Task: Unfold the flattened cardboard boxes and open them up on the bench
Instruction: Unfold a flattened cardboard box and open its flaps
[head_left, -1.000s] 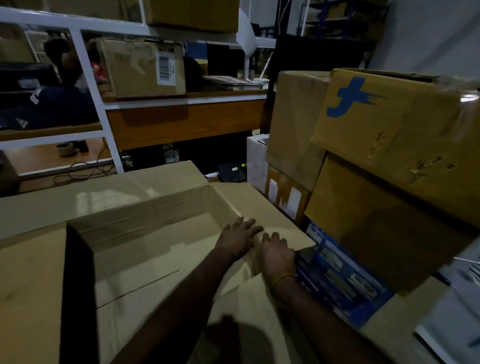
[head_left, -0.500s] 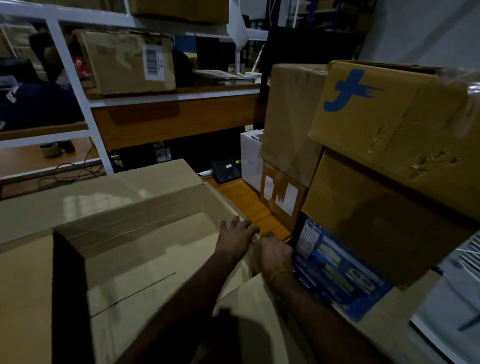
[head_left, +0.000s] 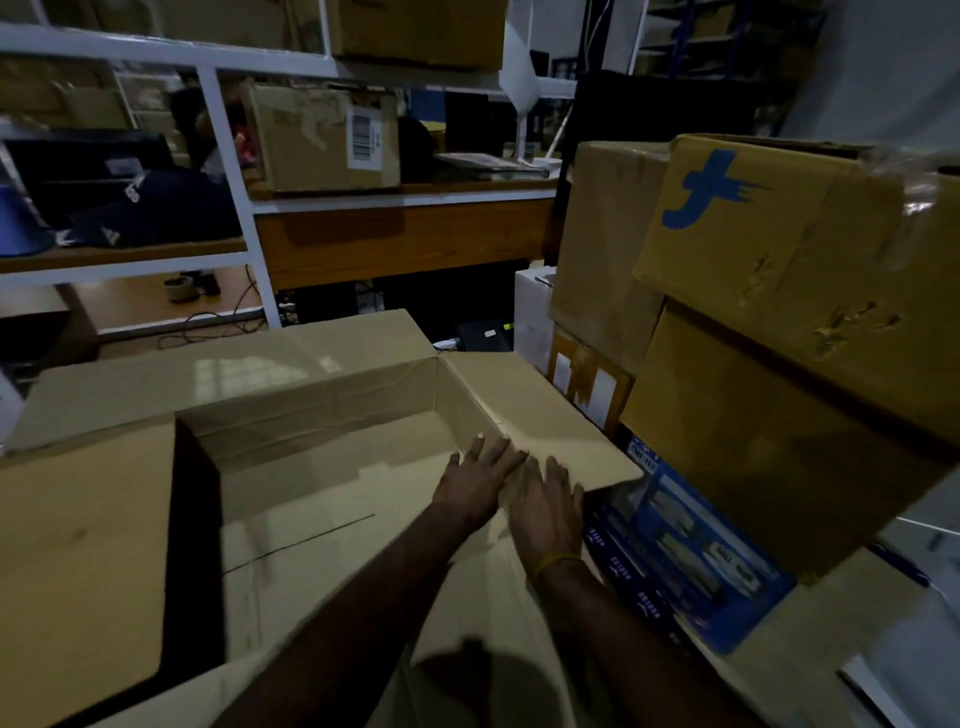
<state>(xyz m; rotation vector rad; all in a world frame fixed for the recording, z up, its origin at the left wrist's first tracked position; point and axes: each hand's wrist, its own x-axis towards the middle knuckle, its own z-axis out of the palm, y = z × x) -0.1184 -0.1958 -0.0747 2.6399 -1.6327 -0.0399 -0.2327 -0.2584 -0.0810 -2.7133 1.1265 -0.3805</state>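
While both hands lie flat, left hand (head_left: 480, 480) and right hand (head_left: 545, 506) with fingers straight, gripping nothing, the right flap (head_left: 540, 415) of the opened box (head_left: 332, 415) is pressed outward. Stacked cartons (head_left: 779, 415) just beside may block it; springback is likely.

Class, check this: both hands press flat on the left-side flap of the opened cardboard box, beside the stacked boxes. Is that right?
Not quite. The head view shows the left hand and right hand flat on the right-side flap of the opened cardboard box, beside the stacked boxes.
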